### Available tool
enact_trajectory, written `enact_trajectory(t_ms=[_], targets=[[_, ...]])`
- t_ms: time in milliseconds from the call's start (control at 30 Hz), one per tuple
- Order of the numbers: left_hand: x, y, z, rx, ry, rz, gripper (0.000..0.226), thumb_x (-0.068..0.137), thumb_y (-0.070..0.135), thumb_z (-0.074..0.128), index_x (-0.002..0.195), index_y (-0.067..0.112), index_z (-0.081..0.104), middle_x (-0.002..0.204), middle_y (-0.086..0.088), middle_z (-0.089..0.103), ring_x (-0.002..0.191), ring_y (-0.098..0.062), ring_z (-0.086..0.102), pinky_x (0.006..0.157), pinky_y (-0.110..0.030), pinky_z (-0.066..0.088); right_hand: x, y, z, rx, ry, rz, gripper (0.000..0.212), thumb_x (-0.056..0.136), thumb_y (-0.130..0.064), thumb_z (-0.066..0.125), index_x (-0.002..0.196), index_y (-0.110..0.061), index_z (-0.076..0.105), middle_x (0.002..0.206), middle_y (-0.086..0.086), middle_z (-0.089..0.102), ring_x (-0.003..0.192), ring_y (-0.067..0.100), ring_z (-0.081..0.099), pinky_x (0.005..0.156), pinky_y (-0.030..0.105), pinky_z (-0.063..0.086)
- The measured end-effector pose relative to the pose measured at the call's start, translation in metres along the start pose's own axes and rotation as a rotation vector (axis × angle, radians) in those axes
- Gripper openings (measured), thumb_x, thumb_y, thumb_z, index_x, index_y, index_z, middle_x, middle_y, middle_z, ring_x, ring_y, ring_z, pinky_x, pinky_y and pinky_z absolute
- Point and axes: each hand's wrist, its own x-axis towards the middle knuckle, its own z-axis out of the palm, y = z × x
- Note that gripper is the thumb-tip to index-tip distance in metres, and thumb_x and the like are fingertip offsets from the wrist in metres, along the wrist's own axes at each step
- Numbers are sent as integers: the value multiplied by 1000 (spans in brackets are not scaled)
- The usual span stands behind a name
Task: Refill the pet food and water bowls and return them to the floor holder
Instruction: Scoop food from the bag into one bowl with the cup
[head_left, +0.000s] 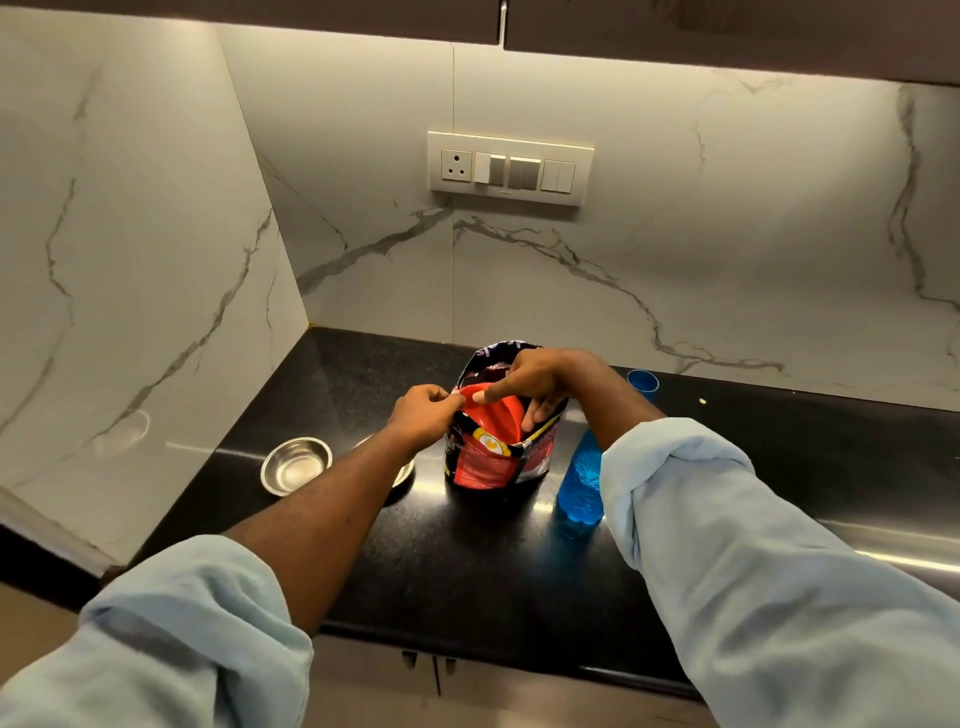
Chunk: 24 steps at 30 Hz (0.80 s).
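Observation:
A red and black pet food bag (488, 465) stands open on the black counter (467, 571). My left hand (423, 415) pinches the bag's left rim. My right hand (535, 382) reaches into the bag's mouth and grips an orange-red scoop (491, 408). A steel bowl (296, 466) sits empty left of the bag. A second steel bowl (402, 475) lies mostly hidden behind my left forearm. A blue water bottle (581, 486) stands right of the bag, partly behind my right sleeve.
A blue cap (643, 383) lies on the counter behind my right forearm. Marble walls close the corner at left and back, with a switch panel (509, 167) above. A steel sink edge (893, 545) shows at right. Cabinet doors (431, 670) are below the counter.

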Motion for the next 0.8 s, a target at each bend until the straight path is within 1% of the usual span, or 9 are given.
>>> enact_trajectory(t_ms=[100,200,233,300,367,467,600,700,800], targets=[[-1,1,-1,-19,-16,-6,36,99,44,67,103,9,71,104,-11,74,105,-31,73,98,-51,59,-5,-1,2,4,109,-27,71,83,-62,80,127,-11,59,93,11,79,60,18,78,58,27,62],[-5,2,-2,-15,-28,-5,50,99,57,60,108,9,71,110,-12,74,106,-29,73,100,-52,59,-6,-5,6,-35,258,-31,66,82,-62,81,121,-12,60,85,9,77,50,13,73,49,24,56],[-6,1,-2,-22,-29,-14,57,99,61,56,113,8,71,113,-13,74,107,-30,72,100,-52,58,-6,-5,9,-60,317,-22,66,82,-62,81,119,-12,60,83,7,76,52,13,73,51,24,56],[-8,0,-1,-61,-27,-54,65,100,66,50,118,6,68,118,-14,71,110,-32,71,100,-53,58,-7,-2,16,-123,455,-13,69,80,-63,82,123,-13,60,90,4,71,71,18,72,61,29,56],[-9,-3,0,-92,-45,-99,61,101,67,46,114,11,65,119,-14,69,111,-32,69,102,-54,57,-7,2,26,-177,573,-23,77,76,-64,85,130,-15,60,105,4,66,94,24,65,76,37,57],[-10,-10,0,-143,-82,-165,63,101,68,42,123,13,63,131,-14,67,118,-35,68,105,-51,55,-5,5,43,-237,702,-61,75,73,-65,86,125,-17,62,118,6,67,107,26,64,85,42,58],[-11,-14,1,-235,-132,-229,77,102,68,40,148,7,53,146,-17,61,126,-36,65,103,-46,52,1,6,60,-159,642,-77,71,80,-60,81,129,-12,63,119,8,67,110,27,65,89,41,58],[-11,-13,3,-242,-147,-231,78,103,69,36,148,8,53,147,-17,60,127,-37,64,103,-45,52,5,11,63,-39,576,-60,58,88,-57,75,120,-10,65,114,9,70,99,25,64,81,38,56],[-9,-12,4,-228,-150,-227,78,102,70,35,146,9,55,146,-18,60,127,-37,64,102,-45,53,5,16,58,63,548,-22,52,92,-53,72,118,-9,65,112,10,71,102,27,69,87,40,59]])
